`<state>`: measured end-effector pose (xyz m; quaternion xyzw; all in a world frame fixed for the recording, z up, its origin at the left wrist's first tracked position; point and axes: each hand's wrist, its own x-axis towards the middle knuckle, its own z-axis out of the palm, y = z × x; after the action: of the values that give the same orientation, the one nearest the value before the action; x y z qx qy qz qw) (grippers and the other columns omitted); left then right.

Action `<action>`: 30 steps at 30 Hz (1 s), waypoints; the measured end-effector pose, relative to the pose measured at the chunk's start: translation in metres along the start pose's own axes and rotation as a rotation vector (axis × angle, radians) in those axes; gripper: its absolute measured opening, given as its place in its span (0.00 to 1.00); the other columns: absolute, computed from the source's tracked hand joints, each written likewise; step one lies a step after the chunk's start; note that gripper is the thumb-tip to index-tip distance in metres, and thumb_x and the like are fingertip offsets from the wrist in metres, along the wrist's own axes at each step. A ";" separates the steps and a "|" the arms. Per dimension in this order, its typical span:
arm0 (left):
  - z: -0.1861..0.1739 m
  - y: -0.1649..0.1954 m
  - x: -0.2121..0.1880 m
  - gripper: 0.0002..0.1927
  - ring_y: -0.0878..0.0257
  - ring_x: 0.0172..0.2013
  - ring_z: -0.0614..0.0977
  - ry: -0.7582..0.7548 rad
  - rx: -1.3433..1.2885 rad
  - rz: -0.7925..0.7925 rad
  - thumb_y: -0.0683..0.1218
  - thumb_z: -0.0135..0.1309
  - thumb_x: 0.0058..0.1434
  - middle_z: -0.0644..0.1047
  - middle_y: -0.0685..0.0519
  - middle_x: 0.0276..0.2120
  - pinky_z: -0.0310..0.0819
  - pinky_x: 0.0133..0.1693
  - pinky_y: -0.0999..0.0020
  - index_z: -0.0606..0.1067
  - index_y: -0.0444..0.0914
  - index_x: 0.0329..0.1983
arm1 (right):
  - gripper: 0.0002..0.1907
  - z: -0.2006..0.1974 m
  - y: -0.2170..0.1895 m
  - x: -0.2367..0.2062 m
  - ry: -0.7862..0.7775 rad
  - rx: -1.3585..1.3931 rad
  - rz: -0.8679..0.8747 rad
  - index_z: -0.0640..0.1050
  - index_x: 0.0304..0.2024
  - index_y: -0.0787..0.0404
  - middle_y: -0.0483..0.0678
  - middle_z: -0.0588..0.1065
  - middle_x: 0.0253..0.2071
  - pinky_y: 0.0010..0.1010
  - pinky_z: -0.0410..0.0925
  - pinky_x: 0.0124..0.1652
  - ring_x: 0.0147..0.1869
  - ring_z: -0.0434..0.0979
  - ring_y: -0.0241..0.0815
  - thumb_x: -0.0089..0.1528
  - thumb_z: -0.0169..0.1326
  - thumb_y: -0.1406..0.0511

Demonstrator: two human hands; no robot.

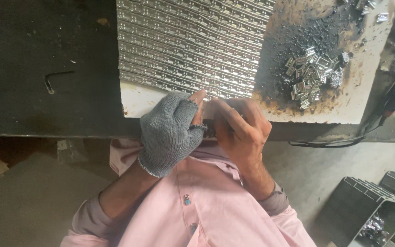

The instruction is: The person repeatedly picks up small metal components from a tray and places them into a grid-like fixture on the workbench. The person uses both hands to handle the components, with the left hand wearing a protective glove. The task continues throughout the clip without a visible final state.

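1. My left hand (169,133), in a grey cut-off glove, and my bare right hand (242,130) met at the board's (138,101) near edge; both grips were closed on a small metal piece (210,129), mostly hidden.
2. I judged the step as adding to the rows of metal strips (188,45) just beyond.
3. Loose clips (309,75) lay heaped to the right, a hex key (56,78) on the dark tabletop (33,41) to the left.

At the frame's centre, the left hand (172,132) wears a grey knitted glove with cut-off fingertips; the right hand (243,130) is bare. Below, a pink buttoned shirt (206,206), sleeves pushed up.
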<state>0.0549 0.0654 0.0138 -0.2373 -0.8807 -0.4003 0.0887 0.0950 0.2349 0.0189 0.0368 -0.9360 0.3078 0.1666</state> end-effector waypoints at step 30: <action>0.101 0.058 0.106 0.13 0.53 0.38 0.82 -0.214 0.054 0.206 0.42 0.63 0.54 0.74 0.47 0.38 0.80 0.32 0.60 0.73 0.38 0.40 | 0.15 -0.067 0.074 -0.007 0.198 -0.088 0.379 0.83 0.49 0.61 0.49 0.78 0.46 0.24 0.68 0.32 0.36 0.75 0.34 0.59 0.64 0.75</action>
<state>-0.0055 0.2109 0.0217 -0.3651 -0.8665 -0.3377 0.0414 0.1082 0.3346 0.0256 -0.1776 -0.9177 0.2947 0.1985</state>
